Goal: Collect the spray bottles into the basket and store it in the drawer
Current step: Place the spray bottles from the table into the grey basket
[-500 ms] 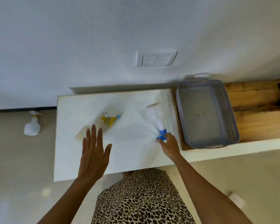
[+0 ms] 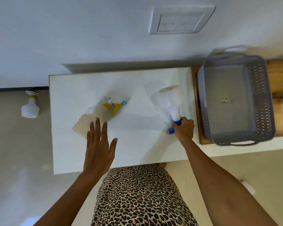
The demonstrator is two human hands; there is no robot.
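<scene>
My right hand (image 2: 184, 130) is at the right part of the white surface (image 2: 137, 141), its fingers (image 2: 185, 119) wrapped around the blue trigger head of a clear spray bottle (image 2: 168, 101). That bottle is tipped over, its base pointing away from me toward the wall (image 2: 72, 30) and its blue nozzle toward me; whether the body rests on the surface or is just lifted off it I cannot tell through the blur.

My left hand (image 2: 98, 149) is spread flat and holds nothing, fingers apart and stretched, hovering above the surface near its middle. My fingertips reach the near end of a second spray bottle (image 2: 95, 118), which lies on its side with a yellow trigger and collar and a small blue nozzle tip pointing away from me. I cannot tell whether I touch it.

A third spray bottle (image 2: 30, 108), white with a yellow collar, is down on the floor (image 2: 15, 160) to the left of the surface, close to the wall.

The grey basket (image 2: 203, 101) sits to the right of the white surface on a wooden board (image 2: 279, 75), well apart from the floor bottle and just beside the bottle in my right hand. It holds no bottle, only a small yellowish scrap (image 2: 225, 100) on its bottom.

A switch plate (image 2: 181, 20) is on the wall above. My leopard-print clothing (image 2: 137, 196) fills the lower middle.
</scene>
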